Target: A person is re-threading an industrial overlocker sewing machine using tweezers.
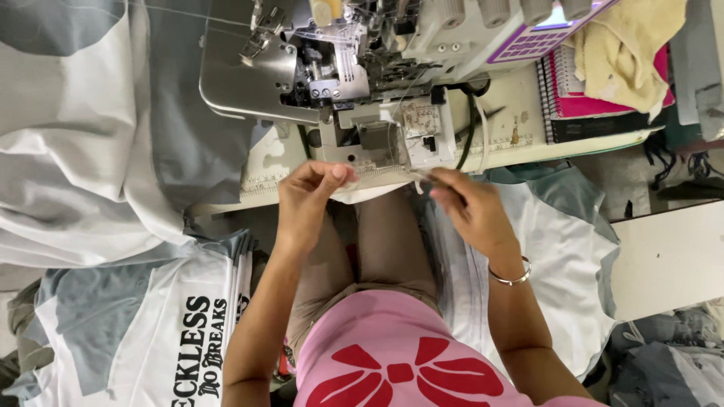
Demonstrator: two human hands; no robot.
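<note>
The cream tabletop [520, 120] carries a grey-white sewing machine [354, 68], which takes up its middle. Right of the machine lie a spiral notebook with a pink cover [596, 102] and, on top of it, a crumpled pale yellow cloth [626, 45]. Left of the machine, grey and white fabric [90, 128] spreads out and hangs over the tabletop's front edge.

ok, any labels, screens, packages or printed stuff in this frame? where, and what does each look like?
Keypad panel: top right on the sewing machine, slanted, purple frame, small bluish screen.
Notebook: spiral-bound, right of the machine, pink cover, under a yellow cloth.
Printed shirt: lower left, white and grey, bold black lettering.
Ruler strip: table front edge, pale with fine marks.
No packages.
</note>
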